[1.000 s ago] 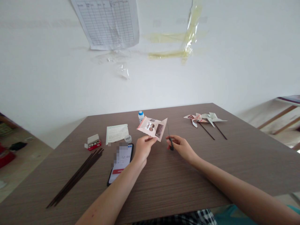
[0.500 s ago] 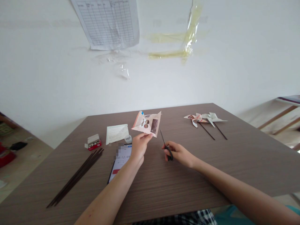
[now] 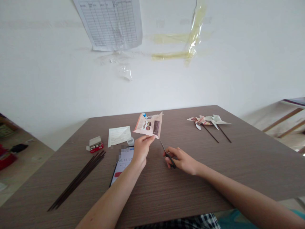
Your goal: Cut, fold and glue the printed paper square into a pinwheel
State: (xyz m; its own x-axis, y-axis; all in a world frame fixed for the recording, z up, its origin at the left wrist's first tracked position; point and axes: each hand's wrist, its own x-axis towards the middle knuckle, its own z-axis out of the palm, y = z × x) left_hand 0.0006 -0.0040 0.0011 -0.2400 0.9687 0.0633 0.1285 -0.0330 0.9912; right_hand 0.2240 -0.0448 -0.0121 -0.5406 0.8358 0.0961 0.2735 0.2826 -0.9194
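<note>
My left hand (image 3: 143, 149) pinches the lower edge of a printed paper square (image 3: 149, 125), holding it up above the table. The paper is pinkish with dark pictures, and its corners look slightly curled. In my right hand (image 3: 182, 160) is a pair of black-handled scissors (image 3: 170, 160), fingers wrapped around the handles. The blade tips reach the paper's lower right corner; whether they have cut into it I cannot tell. Two paper pinwheels on dark sticks, one pink-printed (image 3: 199, 121) and one whitish (image 3: 216, 120), lie at the right back of the table.
On the table (image 3: 190, 194) to the left lie several dark thin sticks (image 3: 77, 179), a small red and white box (image 3: 95, 145), a pale paper sheet (image 3: 119, 135) and a small clear cup (image 3: 130, 141). A phone (image 3: 122, 165) sits partly under my left forearm. A white wall rises behind.
My right hand has moved the scissors slightly left and down, bringing the blade tips to the paper's lower corner. The left hand has stayed nearly still, with the paper tilted a little.
</note>
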